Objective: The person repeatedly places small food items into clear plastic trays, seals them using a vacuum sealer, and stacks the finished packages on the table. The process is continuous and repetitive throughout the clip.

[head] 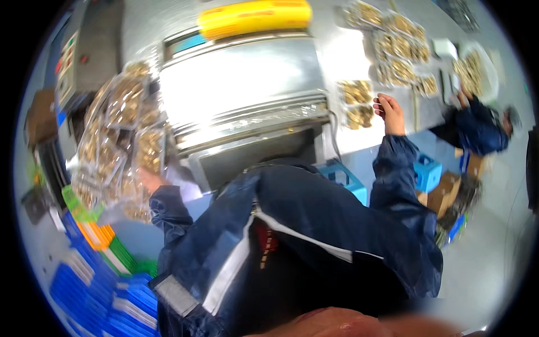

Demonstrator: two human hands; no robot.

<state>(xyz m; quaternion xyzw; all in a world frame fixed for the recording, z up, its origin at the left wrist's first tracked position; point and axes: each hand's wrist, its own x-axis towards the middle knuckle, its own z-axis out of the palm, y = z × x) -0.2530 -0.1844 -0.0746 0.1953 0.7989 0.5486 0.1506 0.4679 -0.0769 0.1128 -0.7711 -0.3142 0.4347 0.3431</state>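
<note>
My left hand [152,180], blurred, is at the near edge of a pile of film-wrapped trays [149,149] of brown food, perhaps mushrooms. Whether its fingers grip a tray cannot be told. On the other side, my right hand [389,111] hovers with nothing in its slightly curled fingers, just right of two filled clear trays [358,92] on the steel table [349,141]. Between my hands stands a steel film-wrapping machine [240,76]. Clear film [273,114] lies across its front bar.
A yellow roll [254,17] lies behind the machine. More filled trays [396,46] stand at the back right. Beyond them a co-worker [480,126] reaches near a white tub [484,71]. A control box [84,63] is far left; blue crates [84,282] are stacked below. Blue stools [427,172] stand right.
</note>
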